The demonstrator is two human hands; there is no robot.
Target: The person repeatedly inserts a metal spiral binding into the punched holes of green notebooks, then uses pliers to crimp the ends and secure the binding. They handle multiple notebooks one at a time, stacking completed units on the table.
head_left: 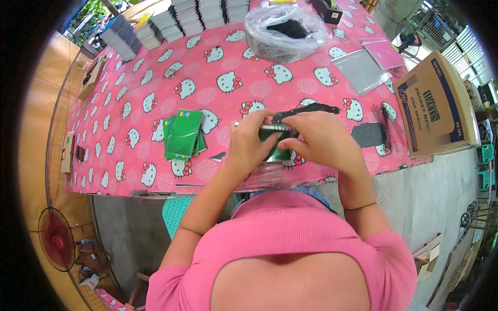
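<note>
Close in front of me at the table's near edge, both hands hold a small green notebook (280, 153). My left hand (248, 141) grips its left side, the thumb lying across the cover. My right hand (326, 139) pinches at its upper right, fingers bent over the top. A pale edge shows along the notebook's top; fingers hide much of the rest. To the left of my left hand lies a loose pile of green spiral notebooks (184, 132). Just beyond my hands is a black strip (311, 108).
Right of my hands lie a dark grey rectangular piece (367, 135) and black wire coils (385, 122). A cardboard box (433, 106) stands at the right edge. Farther back are a clear plastic bag (259, 41), clear sleeves (358, 71), a pink notebook (383, 54) and notebook stacks (185, 18).
</note>
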